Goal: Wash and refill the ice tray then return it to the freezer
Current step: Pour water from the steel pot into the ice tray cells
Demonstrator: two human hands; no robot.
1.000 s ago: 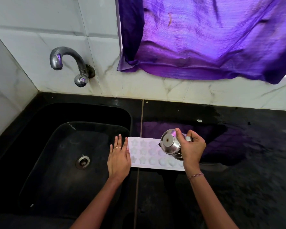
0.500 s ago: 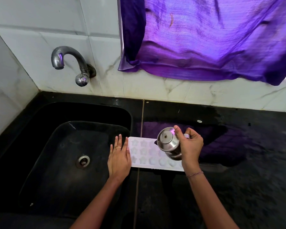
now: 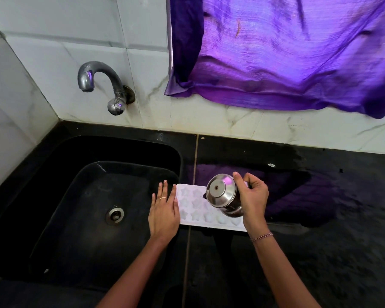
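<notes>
Nearest to me, my two bare forearms reach forward over the dark front edge. My left hand (image 3: 163,215) lies palm down with its fingers straight and close together, a thin ring (image 3: 163,198) on one of them. It rests on the rim between the sink (image 3: 53,218) and the worktop (image 3: 331,241), its right side touching the left end of the ice tray (image 3: 192,204). My right wrist carries a slim bracelet (image 3: 262,236).

My right hand (image 3: 252,201) grips a small steel pot (image 3: 222,194), fingers curled round it and the thumb up against its upper side. The pot is tipped over on its side above the right half of the tray, with one round end, a small stud at its middle, turned toward me. I cannot tell whether anything runs out of it.

The white ice tray lies flat on the black worktop just right of the sink, long side running left to right. Star-shaped hollows show at its left end, rounder ones along the near row toward the right; the pot and my hand hide its far right part.

Left of it the black sink drops away, with a metal drain (image 3: 115,215) in its floor. Behind that, a curved metal tap (image 3: 102,85) comes out of the white tiled wall (image 3: 42,52), spout pointing down over the sink. To the right a purple cloth (image 3: 287,52) hangs over the tiles, and the wet worktop below it mirrors the purple.
</notes>
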